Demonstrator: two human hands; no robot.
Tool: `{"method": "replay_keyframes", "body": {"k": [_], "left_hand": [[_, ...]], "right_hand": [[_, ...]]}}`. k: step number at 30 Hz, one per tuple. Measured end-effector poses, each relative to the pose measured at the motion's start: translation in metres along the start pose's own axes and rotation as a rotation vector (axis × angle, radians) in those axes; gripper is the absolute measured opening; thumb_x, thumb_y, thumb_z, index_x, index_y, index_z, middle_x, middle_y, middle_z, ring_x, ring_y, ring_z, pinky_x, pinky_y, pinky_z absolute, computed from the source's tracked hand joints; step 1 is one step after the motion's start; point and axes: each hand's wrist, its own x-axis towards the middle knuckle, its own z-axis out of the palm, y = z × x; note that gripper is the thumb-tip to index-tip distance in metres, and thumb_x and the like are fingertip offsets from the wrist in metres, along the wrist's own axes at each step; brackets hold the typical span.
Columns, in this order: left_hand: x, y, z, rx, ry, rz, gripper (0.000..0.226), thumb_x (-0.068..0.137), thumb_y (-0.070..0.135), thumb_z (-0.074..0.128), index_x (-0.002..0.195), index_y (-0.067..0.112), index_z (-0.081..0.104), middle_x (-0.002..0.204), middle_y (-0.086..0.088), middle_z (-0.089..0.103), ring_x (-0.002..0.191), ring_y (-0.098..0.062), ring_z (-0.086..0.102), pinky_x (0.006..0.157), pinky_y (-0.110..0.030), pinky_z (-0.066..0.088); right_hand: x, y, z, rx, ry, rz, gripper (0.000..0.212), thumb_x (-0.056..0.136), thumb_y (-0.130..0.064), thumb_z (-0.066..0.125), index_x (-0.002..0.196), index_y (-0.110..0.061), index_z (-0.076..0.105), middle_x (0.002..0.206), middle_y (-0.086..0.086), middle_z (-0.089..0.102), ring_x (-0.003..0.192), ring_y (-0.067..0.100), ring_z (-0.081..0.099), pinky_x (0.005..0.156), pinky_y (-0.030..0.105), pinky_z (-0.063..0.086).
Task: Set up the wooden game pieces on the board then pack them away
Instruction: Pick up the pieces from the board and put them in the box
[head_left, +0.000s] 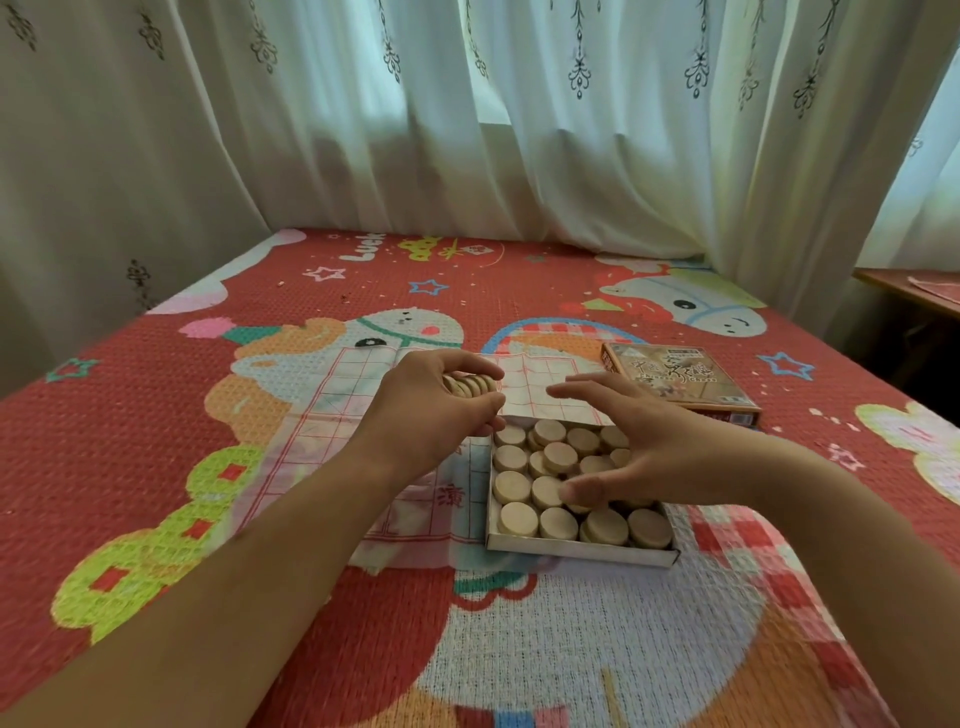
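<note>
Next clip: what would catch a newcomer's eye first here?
The left hand grips a row of wooden discs above the paper board, while the right hand spreads open over a white box packed with more discs. All of it sits on a bright red cartoon mat, the box lid lying beyond the right hand.

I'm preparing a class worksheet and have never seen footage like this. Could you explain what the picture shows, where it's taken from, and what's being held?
There is no machine: a person works bare-handed, and a head-worn camera looks forward and down. On the red patterned mat lies a paper board, with an open box of round wooden pieces partly on it and the box lid beyond. The left hand grips a stack of pieces; the right hand is open above the box.
</note>
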Motion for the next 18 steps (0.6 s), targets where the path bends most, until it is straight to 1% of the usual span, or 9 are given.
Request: {"method": "replay_keyframes", "body": {"k": [2,4,6,7,9,12,14,16,18], "left_hand": [[-0.002,0.003,0.000,-0.061,-0.013,-0.028,0.019,0.085,0.000,0.072,0.103,0.007,0.071,0.089,-0.015,0.072,0.074,-0.021,0.075,0.073,-0.030,0.062],[-0.003,0.008,0.000,-0.139,-0.039,-0.061,0.023,0.083,0.000,0.073,0.105,0.004,0.067,0.092,-0.018,0.071,0.074,-0.024,0.075,0.069,-0.027,0.061],[-0.006,0.013,0.001,-0.163,-0.078,-0.072,0.028,0.081,0.000,0.075,0.106,0.001,0.063,0.091,-0.020,0.071,0.074,-0.025,0.075,0.068,-0.028,0.062],[-0.007,0.014,0.001,-0.136,-0.104,-0.058,0.030,0.079,0.001,0.077,0.105,0.000,0.062,0.090,-0.020,0.072,0.074,-0.025,0.075,0.068,-0.030,0.062],[-0.010,0.018,0.000,-0.041,-0.172,-0.010,0.030,0.076,0.004,0.080,0.101,0.000,0.065,0.085,-0.018,0.073,0.074,-0.024,0.075,0.069,-0.033,0.062],[-0.016,0.025,-0.003,0.094,-0.322,-0.002,0.027,0.074,0.010,0.083,0.098,0.007,0.071,0.082,-0.010,0.076,0.072,-0.021,0.075,0.069,-0.028,0.061],[-0.020,0.028,-0.001,0.238,-0.412,0.001,0.025,0.075,0.016,0.083,0.098,0.015,0.073,0.083,-0.002,0.077,0.072,-0.013,0.074,0.070,-0.022,0.060],[-0.023,0.028,0.005,0.373,-0.455,0.035,0.025,0.074,0.024,0.084,0.097,0.023,0.074,0.086,0.005,0.076,0.073,-0.004,0.072,0.068,-0.016,0.057],[-0.025,0.026,0.011,0.403,-0.458,0.054,0.025,0.074,0.027,0.085,0.097,0.026,0.075,0.091,0.008,0.072,0.072,-0.003,0.071,0.067,-0.015,0.056]], "right_hand": [[-0.003,0.003,-0.005,-0.010,-0.030,0.029,0.098,0.061,-0.073,0.066,0.145,-0.048,0.023,0.153,-0.024,0.015,0.140,0.005,0.018,0.116,0.036,0.022],[-0.002,0.002,-0.009,0.059,0.043,0.030,0.088,0.065,-0.069,0.066,0.143,-0.045,0.032,0.150,-0.021,0.027,0.132,0.000,0.028,0.112,0.030,0.025],[0.001,0.000,-0.010,0.176,0.231,-0.002,0.069,0.072,-0.067,0.062,0.133,-0.038,0.050,0.137,-0.019,0.049,0.122,-0.004,0.045,0.109,0.030,0.036],[0.003,-0.001,-0.009,0.219,0.339,-0.019,0.056,0.077,-0.062,0.061,0.125,-0.033,0.058,0.125,-0.017,0.060,0.113,-0.006,0.054,0.104,0.028,0.043],[0.007,-0.002,-0.006,0.255,0.485,-0.021,0.035,0.086,-0.050,0.060,0.112,-0.026,0.067,0.104,-0.015,0.070,0.098,-0.005,0.063,0.093,0.024,0.050],[0.010,0.001,-0.003,0.240,0.565,0.019,0.027,0.091,-0.045,0.059,0.104,-0.024,0.070,0.092,-0.012,0.071,0.088,-0.001,0.065,0.079,0.020,0.052],[0.010,0.004,-0.003,0.212,0.588,0.035,0.027,0.093,-0.044,0.057,0.103,-0.022,0.070,0.089,-0.010,0.070,0.085,0.002,0.065,0.072,0.017,0.049],[0.010,0.004,-0.002,0.182,0.600,0.038,0.026,0.093,-0.043,0.057,0.101,-0.022,0.070,0.086,-0.009,0.070,0.082,0.004,0.064,0.066,0.010,0.045],[0.009,0.002,-0.001,0.145,0.598,0.025,0.026,0.094,-0.043,0.056,0.101,-0.022,0.070,0.087,-0.010,0.070,0.081,0.002,0.064,0.062,0.005,0.043]]}}
